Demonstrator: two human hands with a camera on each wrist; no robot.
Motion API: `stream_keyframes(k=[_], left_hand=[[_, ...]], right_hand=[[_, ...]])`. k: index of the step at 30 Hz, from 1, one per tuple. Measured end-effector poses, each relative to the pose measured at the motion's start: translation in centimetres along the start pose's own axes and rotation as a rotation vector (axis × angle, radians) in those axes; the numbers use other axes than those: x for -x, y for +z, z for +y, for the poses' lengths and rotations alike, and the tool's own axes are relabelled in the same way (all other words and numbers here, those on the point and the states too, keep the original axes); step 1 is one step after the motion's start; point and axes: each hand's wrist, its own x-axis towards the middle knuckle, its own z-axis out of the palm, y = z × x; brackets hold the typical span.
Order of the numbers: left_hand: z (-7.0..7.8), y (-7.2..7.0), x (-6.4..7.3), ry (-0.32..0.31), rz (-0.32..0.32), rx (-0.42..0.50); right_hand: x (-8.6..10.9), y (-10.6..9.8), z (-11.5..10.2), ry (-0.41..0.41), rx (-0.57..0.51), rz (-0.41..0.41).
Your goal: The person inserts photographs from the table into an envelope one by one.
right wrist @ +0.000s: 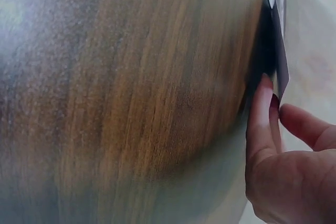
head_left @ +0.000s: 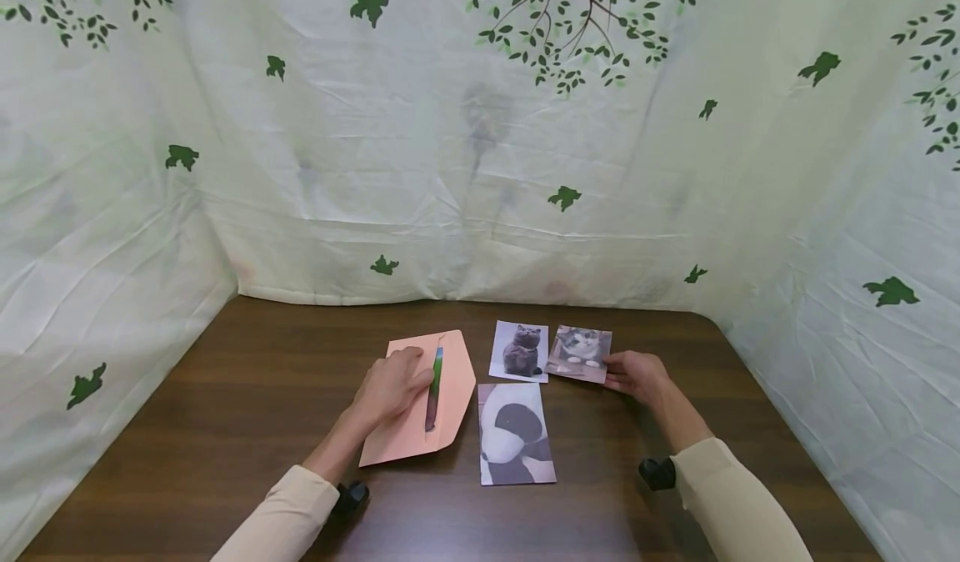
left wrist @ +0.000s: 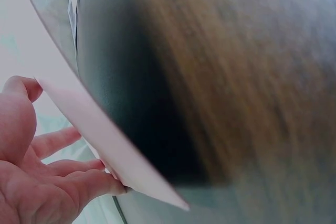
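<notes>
On the left, my left hand [head_left: 392,385] pinches a peach envelope [head_left: 397,441], thumb on one face and fingers behind. The envelope's pointed flap [head_left: 456,387] faces right. A narrow blue, green and dark strip [head_left: 433,391] shows beside the thumb; whether it is a card inside cannot be told. My right hand [head_left: 637,374] pinches the right edge of a photo of a grey and white cat [head_left: 581,352], which is tilted slightly. Touching or nearly touching it is a photo of a dark grey cat [head_left: 521,351]. A larger black-and-white animal picture [head_left: 516,434] lies below, nearest me.
All this is on a dark brown wooden table [head_left: 262,429]. A white cloth [head_left: 337,170] with green leaf prints hangs behind the table and at both sides. Dark wrist devices [head_left: 657,474] sit under both forearms.
</notes>
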Motion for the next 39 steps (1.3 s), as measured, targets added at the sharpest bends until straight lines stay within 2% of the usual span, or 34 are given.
stream_keyframes(k=[15,27,39], left_hand=[[-0.1,0.0,-0.4,0.001,-0.005,0.002],[-0.2,0.1,-0.3,-0.023,-0.013,0.021],[-0.1,0.1,-0.3,-0.025,-0.018,0.016]], right_hand=[[0.6,-1.3,-0.6,-0.031,-0.042,-0.008],[1.5,-2.0,-1.7,-0.017,0.061,0.026],[2.0,-1.5,-3.0,-0.016,0.064,0.002]])
